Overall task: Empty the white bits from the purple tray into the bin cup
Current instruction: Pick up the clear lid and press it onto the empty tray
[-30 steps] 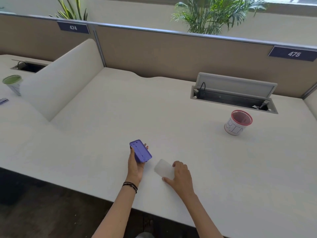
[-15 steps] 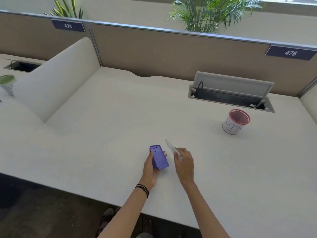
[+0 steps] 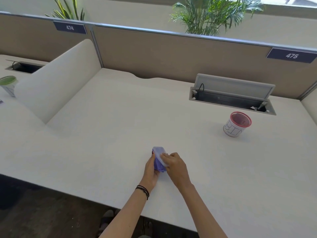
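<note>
A: Tray [image 3: 158, 166] held near tabletop [image 3: 103, 134] edge, left hand [image 3: 151, 169] gripping it; right hand [image 3: 173, 163] fingers press clear lid [image 3: 160, 154] on top.

B: Bits unseen. Next: carry right to cup [image 3: 237, 124], well apart; uncover, tip.

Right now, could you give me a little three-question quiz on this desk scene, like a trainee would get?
1. True or false: the clear lid is lying flat on the desk, apart from the purple tray.
2. Which hand presses the lid onto the tray: (a) left hand (b) right hand?
3. What word is written on the red-rimmed cup?

Key: 1 false, the lid is against the tray; 2 b, while the left hand grips the tray; 3 BIN.
</note>
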`<act>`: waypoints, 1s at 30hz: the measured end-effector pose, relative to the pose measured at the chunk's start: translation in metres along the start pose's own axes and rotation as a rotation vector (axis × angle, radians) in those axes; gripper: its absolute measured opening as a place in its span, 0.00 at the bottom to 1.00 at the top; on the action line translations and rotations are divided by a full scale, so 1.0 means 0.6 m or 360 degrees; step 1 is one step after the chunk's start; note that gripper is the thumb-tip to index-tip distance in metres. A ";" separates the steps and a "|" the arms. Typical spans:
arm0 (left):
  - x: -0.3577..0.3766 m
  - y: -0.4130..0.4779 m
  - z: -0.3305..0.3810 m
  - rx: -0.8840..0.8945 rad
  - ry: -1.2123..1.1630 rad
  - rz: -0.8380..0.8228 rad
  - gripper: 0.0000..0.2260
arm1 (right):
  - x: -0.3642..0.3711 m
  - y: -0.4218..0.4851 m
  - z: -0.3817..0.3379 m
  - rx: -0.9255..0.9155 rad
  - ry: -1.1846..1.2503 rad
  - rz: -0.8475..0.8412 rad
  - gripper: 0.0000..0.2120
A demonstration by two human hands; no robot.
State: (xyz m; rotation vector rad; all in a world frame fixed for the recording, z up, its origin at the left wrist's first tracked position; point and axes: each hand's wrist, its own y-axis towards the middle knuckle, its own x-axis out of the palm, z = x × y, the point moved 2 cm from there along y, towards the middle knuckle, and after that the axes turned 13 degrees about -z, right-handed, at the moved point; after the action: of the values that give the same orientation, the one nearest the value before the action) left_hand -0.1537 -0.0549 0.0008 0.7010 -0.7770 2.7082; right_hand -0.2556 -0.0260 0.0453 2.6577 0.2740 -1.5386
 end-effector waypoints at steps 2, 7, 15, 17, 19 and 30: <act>0.001 -0.001 0.000 -0.0004 0.0019 -0.0005 0.16 | 0.000 0.002 0.001 -0.0021 -0.0054 -0.0065 0.14; 0.002 -0.004 0.001 0.0008 -0.0006 -0.0003 0.14 | -0.008 0.003 0.005 -0.0089 -0.0072 -0.0225 0.15; 0.001 -0.007 -0.003 0.0010 -0.0128 -0.0076 0.14 | -0.002 -0.007 0.011 -0.0149 -0.0082 -0.0247 0.19; 0.000 -0.009 -0.003 0.0006 -0.0156 -0.0086 0.15 | 0.002 -0.009 0.014 -0.0144 -0.0085 -0.0266 0.21; -0.001 -0.010 -0.006 -0.0005 -0.0167 -0.0101 0.17 | 0.005 -0.011 0.014 -0.0135 -0.0085 -0.0288 0.24; -0.009 -0.004 -0.005 0.0003 -0.0104 -0.0128 0.12 | 0.022 -0.016 -0.013 -0.0213 -0.0339 -0.0002 0.26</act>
State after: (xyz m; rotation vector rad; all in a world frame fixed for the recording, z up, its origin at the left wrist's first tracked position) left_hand -0.1493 -0.0517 -0.0028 0.8066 -0.7448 2.6261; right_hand -0.2442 -0.0139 0.0380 2.3706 0.3526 -1.7202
